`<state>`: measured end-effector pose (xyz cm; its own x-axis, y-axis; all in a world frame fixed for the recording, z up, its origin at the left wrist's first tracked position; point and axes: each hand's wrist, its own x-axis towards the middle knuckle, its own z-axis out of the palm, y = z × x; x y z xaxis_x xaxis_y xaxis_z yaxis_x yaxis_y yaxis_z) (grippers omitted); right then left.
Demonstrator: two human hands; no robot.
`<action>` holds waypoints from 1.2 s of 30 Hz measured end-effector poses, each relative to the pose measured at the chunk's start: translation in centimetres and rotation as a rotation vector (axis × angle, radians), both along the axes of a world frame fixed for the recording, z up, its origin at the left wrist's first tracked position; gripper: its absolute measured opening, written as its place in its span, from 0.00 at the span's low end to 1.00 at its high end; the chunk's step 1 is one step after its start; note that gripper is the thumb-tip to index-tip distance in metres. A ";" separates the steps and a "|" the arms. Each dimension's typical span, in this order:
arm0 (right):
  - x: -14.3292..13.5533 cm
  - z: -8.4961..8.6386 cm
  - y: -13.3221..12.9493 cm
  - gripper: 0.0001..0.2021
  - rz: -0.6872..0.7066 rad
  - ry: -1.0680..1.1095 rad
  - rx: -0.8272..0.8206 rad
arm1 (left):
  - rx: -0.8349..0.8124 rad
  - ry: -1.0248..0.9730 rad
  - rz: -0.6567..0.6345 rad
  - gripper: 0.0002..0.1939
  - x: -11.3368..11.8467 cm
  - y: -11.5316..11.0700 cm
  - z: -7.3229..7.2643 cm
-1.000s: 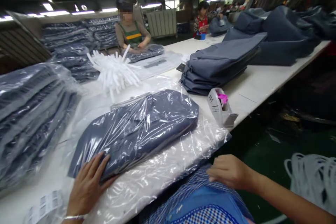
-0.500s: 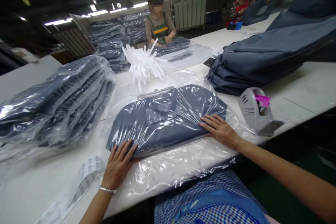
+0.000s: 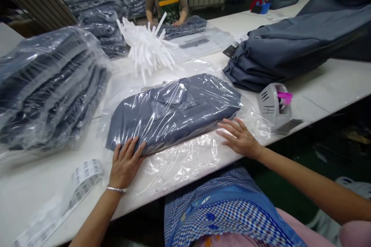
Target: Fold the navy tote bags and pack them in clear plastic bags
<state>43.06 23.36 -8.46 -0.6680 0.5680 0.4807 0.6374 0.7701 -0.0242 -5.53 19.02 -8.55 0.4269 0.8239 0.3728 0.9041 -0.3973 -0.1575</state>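
In front of me a dark blue bag (image 3: 179, 114) lies flat inside a clear plastic sleeve (image 3: 185, 150) on the white table. My left hand (image 3: 125, 163) rests on the bag's near left corner, fingers spread over the plastic. Just off the bag's near right edge, my right hand (image 3: 239, 137) lies with fingers apart on the plastic. Neither hand is closed around anything. The sleeve's loose part spreads toward the table's front edge.
Plastic-wrapped bags (image 3: 49, 88) are piled at left, near a label roll (image 3: 87, 177). White strips (image 3: 147, 46) lie beyond the bag. Unwrapped bags (image 3: 290, 50) and a tape dispenser (image 3: 275, 106) stand at right. A co-worker (image 3: 166, 0) works across the table.
The view has tilted down. My right hand has slid off the bag's surface to the plastic by its near edge; the left stays at the corner. The sleeve's near end no longer hangs over the table edge.
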 end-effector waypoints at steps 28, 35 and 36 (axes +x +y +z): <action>-5.1 0.7 -5.8 0.18 0.042 0.036 -0.070 | -0.001 -0.060 0.015 0.34 0.6 -0.1 0.1; -4.5 0.0 -4.6 0.12 0.153 0.154 0.013 | 0.018 -0.006 0.008 0.34 0.5 -0.1 0.0; -4.5 0.3 -4.4 0.12 0.153 0.173 0.025 | 0.021 0.005 0.009 0.35 0.4 -0.1 -0.1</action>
<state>38.55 19.01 -8.15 -0.6517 0.4529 0.6085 0.5012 0.8592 -0.1027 -5.10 18.94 -8.61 0.4213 0.8197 0.3880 0.9069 -0.3852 -0.1708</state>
